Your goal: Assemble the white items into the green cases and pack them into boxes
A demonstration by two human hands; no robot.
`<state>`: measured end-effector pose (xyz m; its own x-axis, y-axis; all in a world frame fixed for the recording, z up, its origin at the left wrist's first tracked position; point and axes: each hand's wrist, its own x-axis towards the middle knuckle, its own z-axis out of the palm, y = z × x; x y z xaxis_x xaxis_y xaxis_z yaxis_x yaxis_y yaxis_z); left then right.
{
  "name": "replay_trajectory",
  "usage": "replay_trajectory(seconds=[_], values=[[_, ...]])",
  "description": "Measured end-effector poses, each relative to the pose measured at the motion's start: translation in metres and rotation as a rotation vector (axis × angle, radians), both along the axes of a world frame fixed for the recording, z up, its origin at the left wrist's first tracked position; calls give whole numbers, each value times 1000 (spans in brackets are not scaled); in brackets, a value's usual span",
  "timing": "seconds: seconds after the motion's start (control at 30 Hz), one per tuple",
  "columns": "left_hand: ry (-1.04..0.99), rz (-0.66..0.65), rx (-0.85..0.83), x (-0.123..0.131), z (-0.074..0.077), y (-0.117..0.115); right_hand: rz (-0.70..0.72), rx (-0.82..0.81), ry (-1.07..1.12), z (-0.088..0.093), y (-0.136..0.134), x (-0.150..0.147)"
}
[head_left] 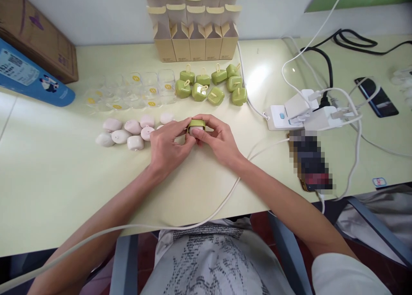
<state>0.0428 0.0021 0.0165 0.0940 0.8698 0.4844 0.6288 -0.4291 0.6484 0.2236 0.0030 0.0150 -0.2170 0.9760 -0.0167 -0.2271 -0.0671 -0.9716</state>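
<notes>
A small glossy green cover (pixel 196 123) with a pale rounded case (pixel 194 131) sitting in it is held between both hands over the table. My left hand (pixel 167 147) pinches its left side with thumb and fingers. On the other side, my right hand (pixel 222 141) grips it, the thumb pressed on the pale case. Several loose pale pinkish cases (pixel 135 142) lie beside my left hand, some partly hidden behind it. Beyond the hands stand several green covers (pixel 216 96) with small loops on top.
Clear plastic shells (pixel 141 89) with yellow stickers stand at the back left. Open cardboard boxes (pixel 189 41) line the wall. To the right are a power strip (pixel 280 118) with chargers, a blurred phone (pixel 310 162) and a dark phone (pixel 376 97). A white cable (pixel 222 207) crosses the table's front.
</notes>
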Motion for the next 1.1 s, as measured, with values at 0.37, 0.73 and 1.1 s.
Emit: replay_trajectory(seconds=[0.37,0.73,1.1], values=[[-120,41,-81,-4,7,-1,67,63,7,-3,8,6],[-199,-62,-180,0,13,-9,-61,371,-305,-7,6,20],[-433,-215,-446,-6,8,-4,-135,768,-681,-18,7,23]])
